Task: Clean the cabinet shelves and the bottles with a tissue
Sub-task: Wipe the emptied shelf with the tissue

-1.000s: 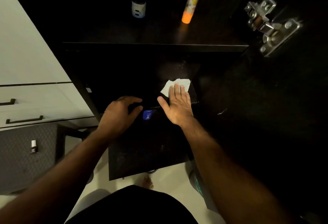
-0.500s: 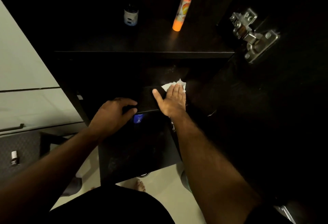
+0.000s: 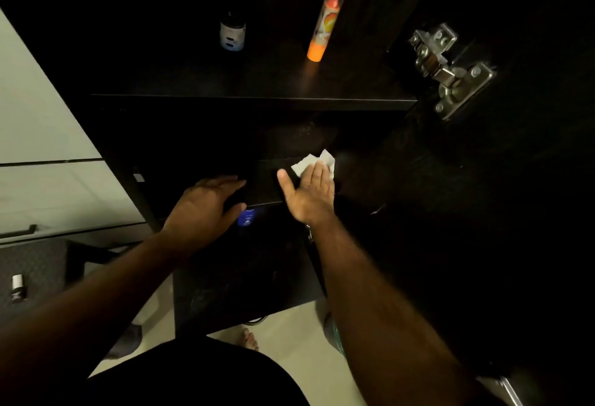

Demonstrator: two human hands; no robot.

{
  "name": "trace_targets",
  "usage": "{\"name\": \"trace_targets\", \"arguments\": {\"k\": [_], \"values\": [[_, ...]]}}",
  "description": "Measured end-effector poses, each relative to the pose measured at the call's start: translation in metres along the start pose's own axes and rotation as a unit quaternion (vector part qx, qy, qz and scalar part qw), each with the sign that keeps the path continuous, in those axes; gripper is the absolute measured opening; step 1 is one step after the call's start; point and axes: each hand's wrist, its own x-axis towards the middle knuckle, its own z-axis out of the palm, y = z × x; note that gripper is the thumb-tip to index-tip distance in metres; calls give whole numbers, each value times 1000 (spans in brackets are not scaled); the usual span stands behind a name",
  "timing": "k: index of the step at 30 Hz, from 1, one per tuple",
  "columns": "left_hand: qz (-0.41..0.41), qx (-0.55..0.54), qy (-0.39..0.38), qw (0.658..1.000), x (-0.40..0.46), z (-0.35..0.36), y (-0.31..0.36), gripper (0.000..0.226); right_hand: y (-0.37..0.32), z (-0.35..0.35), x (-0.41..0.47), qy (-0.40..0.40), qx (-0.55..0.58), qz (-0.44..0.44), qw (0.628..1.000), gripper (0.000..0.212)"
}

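Observation:
My right hand (image 3: pixel 309 194) lies flat, pressing a white tissue (image 3: pixel 317 161) onto the dark middle shelf (image 3: pixel 267 186) of the cabinet. Only the tissue's far edge shows past my fingers. My left hand (image 3: pixel 206 206) is curled at the shelf's front edge around a dark item with a blue label (image 3: pixel 246 217). The item's body is lost in shadow. On the upper shelf (image 3: pixel 257 98) a dark bottle with a pale label (image 3: pixel 232 32) and a tall orange tube (image 3: pixel 325 22) stand upright.
A metal hinge (image 3: pixel 447 67) sits on the open dark door (image 3: pixel 483 212) to the right. White drawers (image 3: pixel 48 196) are on the left, with a small bottle (image 3: pixel 17 286) on a grey surface below them. A lower dark shelf (image 3: pixel 244 277) sits beneath my hands.
My right hand has slid the tissue to the right and farther back along the shelf. My left hand stays at the shelf's front edge. The view has tilted downward.

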Motion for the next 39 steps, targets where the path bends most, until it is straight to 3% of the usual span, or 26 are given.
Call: {"name": "trace_targets", "arguments": {"k": [4, 11, 16, 25, 32, 35, 39], "values": [[-3, 74, 1, 997, 1, 7, -1, 70, 2, 16, -25, -12, -16, -8, 1000, 99], [-35, 172, 1, 985, -12, 27, -1, 106, -4, -13, 20, -24, -41, -18, 999, 106], [-57, 167, -5, 984, -20, 35, -3, 107, 22, 7, -6, -13, -41, -100, 994, 96], [-49, 164, 15, 985, -31, 41, -11, 103, -3, -7, 19, 2, -14, -29, 999, 108], [-45, 145, 13, 988, -25, 38, -5, 105, 3, 17, -24, -10, -12, -218, 976, 86], [-46, 146, 9, 988, -23, 37, -5, 106, 23, 13, -24, -8, -40, -169, 985, 81], [-34, 144, 11, 989, -28, 37, -6, 106, 18, -7, 8, -6, -55, -65, 996, 100]]}}
